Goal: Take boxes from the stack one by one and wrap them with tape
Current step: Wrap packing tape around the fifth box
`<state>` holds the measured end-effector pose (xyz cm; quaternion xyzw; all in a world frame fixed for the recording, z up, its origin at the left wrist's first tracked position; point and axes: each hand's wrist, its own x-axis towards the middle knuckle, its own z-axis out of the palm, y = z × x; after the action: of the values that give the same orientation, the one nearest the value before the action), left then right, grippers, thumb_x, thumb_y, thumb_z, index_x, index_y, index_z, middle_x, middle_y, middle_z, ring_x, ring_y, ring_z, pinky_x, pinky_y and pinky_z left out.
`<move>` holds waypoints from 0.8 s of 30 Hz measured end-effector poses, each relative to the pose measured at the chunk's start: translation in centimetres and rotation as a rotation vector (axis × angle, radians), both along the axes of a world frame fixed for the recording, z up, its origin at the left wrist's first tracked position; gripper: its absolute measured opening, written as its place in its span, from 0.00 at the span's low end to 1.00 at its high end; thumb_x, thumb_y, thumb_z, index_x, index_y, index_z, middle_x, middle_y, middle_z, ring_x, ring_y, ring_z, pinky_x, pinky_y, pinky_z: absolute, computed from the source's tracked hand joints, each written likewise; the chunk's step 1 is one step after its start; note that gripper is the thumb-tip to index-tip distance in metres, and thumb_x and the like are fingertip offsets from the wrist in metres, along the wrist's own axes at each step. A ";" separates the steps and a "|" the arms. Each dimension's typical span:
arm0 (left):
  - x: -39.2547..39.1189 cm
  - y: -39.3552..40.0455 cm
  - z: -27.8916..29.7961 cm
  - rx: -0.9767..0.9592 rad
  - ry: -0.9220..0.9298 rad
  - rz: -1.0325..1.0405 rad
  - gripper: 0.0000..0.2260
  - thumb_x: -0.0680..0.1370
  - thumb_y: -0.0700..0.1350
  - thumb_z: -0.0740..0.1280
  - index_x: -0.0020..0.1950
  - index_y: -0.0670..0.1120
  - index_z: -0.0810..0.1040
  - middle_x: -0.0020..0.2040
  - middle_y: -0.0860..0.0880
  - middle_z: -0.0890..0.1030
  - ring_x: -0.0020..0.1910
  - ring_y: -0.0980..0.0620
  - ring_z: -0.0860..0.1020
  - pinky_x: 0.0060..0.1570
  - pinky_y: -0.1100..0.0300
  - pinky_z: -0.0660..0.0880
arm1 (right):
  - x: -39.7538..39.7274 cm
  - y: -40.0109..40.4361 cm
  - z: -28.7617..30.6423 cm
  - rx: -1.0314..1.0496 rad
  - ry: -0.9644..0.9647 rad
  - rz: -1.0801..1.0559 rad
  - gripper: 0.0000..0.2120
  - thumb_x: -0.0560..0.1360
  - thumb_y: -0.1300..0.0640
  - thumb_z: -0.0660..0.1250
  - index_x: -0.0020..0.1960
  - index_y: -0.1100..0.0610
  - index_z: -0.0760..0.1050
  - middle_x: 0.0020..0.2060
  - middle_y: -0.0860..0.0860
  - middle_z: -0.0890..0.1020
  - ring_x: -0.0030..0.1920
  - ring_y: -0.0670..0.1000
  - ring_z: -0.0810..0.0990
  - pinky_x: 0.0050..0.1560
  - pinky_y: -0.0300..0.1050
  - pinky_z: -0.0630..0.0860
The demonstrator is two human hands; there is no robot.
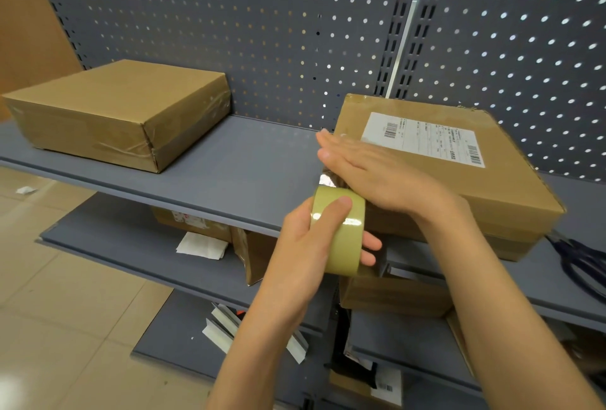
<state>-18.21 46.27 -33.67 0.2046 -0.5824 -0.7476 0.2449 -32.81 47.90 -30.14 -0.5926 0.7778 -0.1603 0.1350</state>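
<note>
1. Gripping the roll of packing tape [339, 229], the left hand [305, 245] has its thumb curled across the roll's outer face, while two fingertips show past the roll's right edge; the other fingers are hidden behind it.
2. The roll sits at the near left corner of the labelled cardboard box [459, 180], touching it, with a short shiny stretch of tape running up from the roll to the box edge.
3. The right hand [377, 173] lies flat on that box, fingers straight and pressed together, pointing left, fingertips reaching the box's left edge. It holds nothing; it presses down on the top near the corner.
4. The labelled box carries one white shipping label [423, 139] with barcodes and rests on a second box of about the same footprint, the two forming a stack on the grey shelf [229, 167].
5. One more cardboard box [114, 111], already banded with clear tape, lies alone at the left end of the same shelf, well apart from the stack.
6. That makes three boxes on this shelf and one roll of tape.
7. One pair of dark scissors [587, 265] lies on the shelf just right of the stack.
8. Lower shelves hold further cardboard boxes and loose white papers [201, 245]; their number cannot be counted.
9. A grey pegboard panel [262, 32] backs the shelving.
</note>
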 end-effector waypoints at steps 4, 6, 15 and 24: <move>0.0 0.2 -0.1 -0.010 0.000 0.039 0.08 0.81 0.45 0.59 0.48 0.43 0.75 0.30 0.44 0.82 0.27 0.52 0.80 0.31 0.62 0.78 | -0.3 -0.8 -0.1 0.103 0.069 0.000 0.24 0.83 0.47 0.43 0.78 0.51 0.46 0.77 0.44 0.44 0.76 0.41 0.43 0.70 0.34 0.40; -0.1 0.4 -0.1 -0.026 -0.003 0.060 0.09 0.81 0.45 0.59 0.48 0.43 0.75 0.30 0.44 0.82 0.27 0.52 0.80 0.31 0.62 0.78 | -0.3 -0.8 -0.1 0.112 0.074 0.001 0.25 0.84 0.47 0.42 0.78 0.52 0.45 0.77 0.44 0.44 0.76 0.42 0.42 0.70 0.34 0.40; 0.9 1.8 -1.1 -0.071 -0.102 0.118 0.11 0.81 0.48 0.60 0.50 0.43 0.77 0.31 0.45 0.83 0.28 0.53 0.80 0.31 0.61 0.77 | 0.3 -0.7 -0.3 0.119 0.165 -0.021 0.25 0.84 0.47 0.41 0.78 0.54 0.43 0.78 0.46 0.43 0.76 0.43 0.42 0.72 0.37 0.41; 1.6 2.2 -2.2 -0.038 -0.209 0.143 0.11 0.81 0.49 0.61 0.45 0.43 0.76 0.29 0.44 0.81 0.26 0.50 0.79 0.30 0.60 0.77 | 0.3 -1.1 -0.3 0.106 0.170 -0.058 0.25 0.84 0.48 0.40 0.78 0.55 0.43 0.78 0.48 0.44 0.77 0.45 0.43 0.74 0.42 0.42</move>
<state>-16.59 48.51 -35.89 0.3179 -0.6026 -0.6918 0.2394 -32.46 46.82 -30.48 -0.5733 0.8107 -0.0717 0.0951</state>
